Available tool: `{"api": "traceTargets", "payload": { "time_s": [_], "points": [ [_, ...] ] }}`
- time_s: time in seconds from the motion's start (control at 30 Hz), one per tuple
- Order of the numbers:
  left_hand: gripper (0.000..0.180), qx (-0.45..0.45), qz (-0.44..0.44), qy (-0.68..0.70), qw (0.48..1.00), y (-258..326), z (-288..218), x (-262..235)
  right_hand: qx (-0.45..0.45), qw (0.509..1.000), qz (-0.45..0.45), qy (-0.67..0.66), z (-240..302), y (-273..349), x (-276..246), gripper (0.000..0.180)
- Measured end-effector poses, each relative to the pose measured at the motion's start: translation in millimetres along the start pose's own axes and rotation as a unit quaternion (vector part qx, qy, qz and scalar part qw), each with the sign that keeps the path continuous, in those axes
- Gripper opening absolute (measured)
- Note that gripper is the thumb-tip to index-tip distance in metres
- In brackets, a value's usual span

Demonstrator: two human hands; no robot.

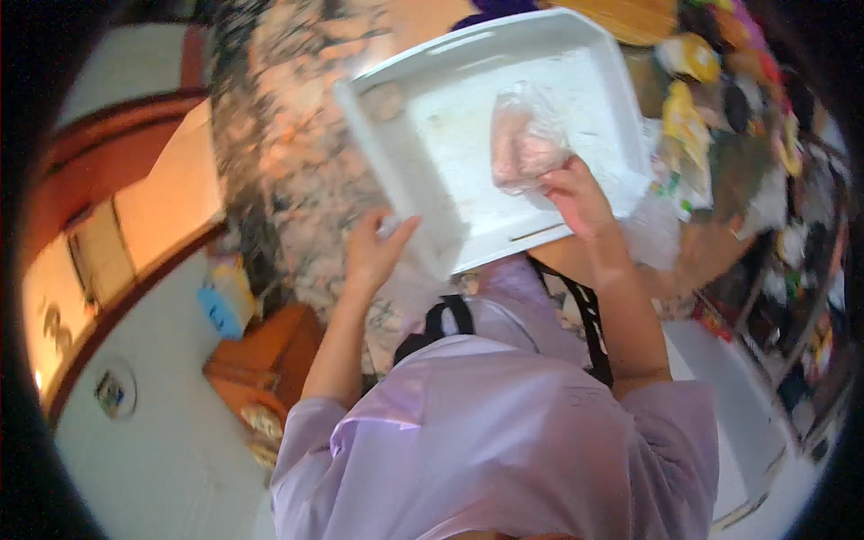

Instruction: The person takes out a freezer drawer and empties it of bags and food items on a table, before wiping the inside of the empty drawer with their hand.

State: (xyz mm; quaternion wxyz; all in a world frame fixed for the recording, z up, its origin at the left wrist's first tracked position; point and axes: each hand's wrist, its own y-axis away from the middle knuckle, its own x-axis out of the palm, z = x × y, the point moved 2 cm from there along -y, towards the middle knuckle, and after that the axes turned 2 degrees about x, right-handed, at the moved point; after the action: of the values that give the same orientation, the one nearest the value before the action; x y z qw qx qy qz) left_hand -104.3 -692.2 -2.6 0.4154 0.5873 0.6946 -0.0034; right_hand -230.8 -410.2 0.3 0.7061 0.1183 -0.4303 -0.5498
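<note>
Clear plastic bag [526, 139]: thin, crinkled, glossy film drawn around smooth, rounded, pale pink contents. White box [405, 171]: shallow, rectangular, smooth, raised walls, top open. Speckled surface [306, 144] beyond: orange and black, stone-like pattern. Shirt [504, 432]: soft lilac cloth, loosely creased.

Bag contents not identifiable through the film. Box's far end lies near the upper edge of view; clutter [693, 126] at right is blurred, yellow pieces among it. Whether the bag touches the box floor cannot be told.

Grip: right hand [580, 198] pinches the bag's lower right edge between thumb and fingers, holding it within the box's outline. Left hand [373, 252] is beside the box's left wall, thumb spread from the fingers; a pale patch shows in the gap, and whether it is gripped cannot be told.
</note>
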Motion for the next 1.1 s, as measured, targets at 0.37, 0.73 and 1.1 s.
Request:
{"api": "traceTargets", "payload": {
  "time_s": [0.37, 0.73, 1.1],
  "points": [
    [0.068, -0.066, 0.051, 0.034, 0.996, -24, 3, 5, -0.279, 0.886, -0.351, 0.118, 111, 124, -92, 0.046],
    [0.062, -0.114, 0.086, 0.050, 0.989, -46, -18, 17, -0.156, 0.706, -0.590, 0.359, 121, 70, -361, 0.053],
    [0.052, -0.106, 0.104, 0.061, 0.987, -47, 7, 19, -0.324, 0.681, -0.358, 0.550, 103, 30, -79, 0.033]
  ]
}}
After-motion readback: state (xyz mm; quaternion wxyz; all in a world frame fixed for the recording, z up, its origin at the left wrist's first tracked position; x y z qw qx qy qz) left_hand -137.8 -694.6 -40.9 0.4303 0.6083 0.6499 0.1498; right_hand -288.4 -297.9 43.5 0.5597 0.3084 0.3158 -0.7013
